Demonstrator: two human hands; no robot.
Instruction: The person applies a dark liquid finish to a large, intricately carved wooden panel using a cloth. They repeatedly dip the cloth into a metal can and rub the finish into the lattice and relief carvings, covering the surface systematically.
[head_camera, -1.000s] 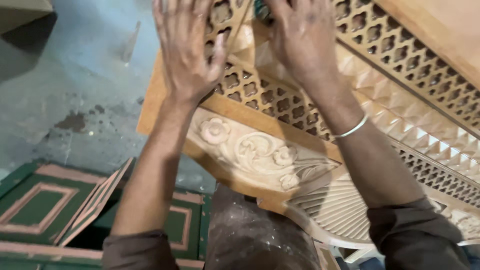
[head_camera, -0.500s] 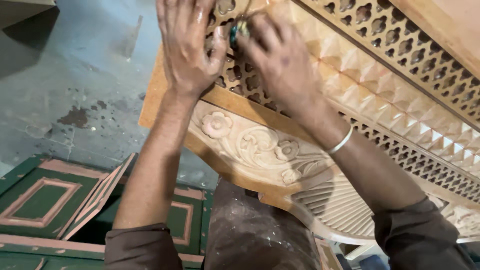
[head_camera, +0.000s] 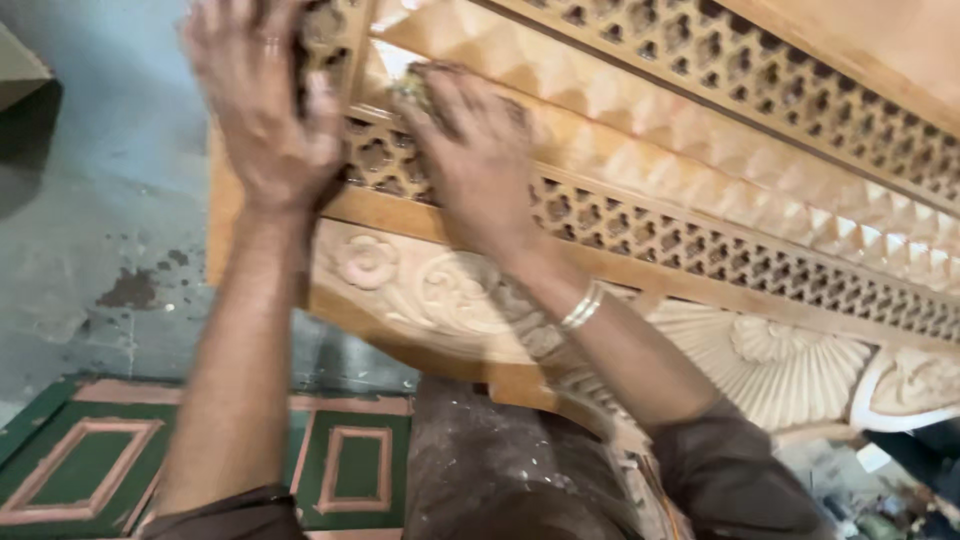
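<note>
Carved panel (head_camera: 640, 215) runs from 10 to 4 o'clock. Left hand (head_camera: 262, 110) presses flat, fingers spread, on its end. Right hand (head_camera: 470, 150) grips a small pad (head_camera: 412, 88). Risk: heavy rubbing chips thin lattice (head_camera: 640, 235) or rounds facets.

A large pale carved wooden panel (head_camera: 700, 150) with rows of lattice openwork, a band of raised pyramid facets and floral scrollwork lies across the frame. The left hand (head_camera: 262, 110) rests flat, fingers spread, on the panel's near-left corner over the lattice. The right hand (head_camera: 470, 150) presses on the panel just beside the left hand, closed over a small dark-greenish object (head_camera: 410, 90) at the facet band; its kind cannot be told. A silver bangle (head_camera: 582, 306) circles the right wrist. Below the panel's left end lies a green board with pink rectangular borders (head_camera: 80, 470) on the grey concrete floor (head_camera: 100, 220).
</note>
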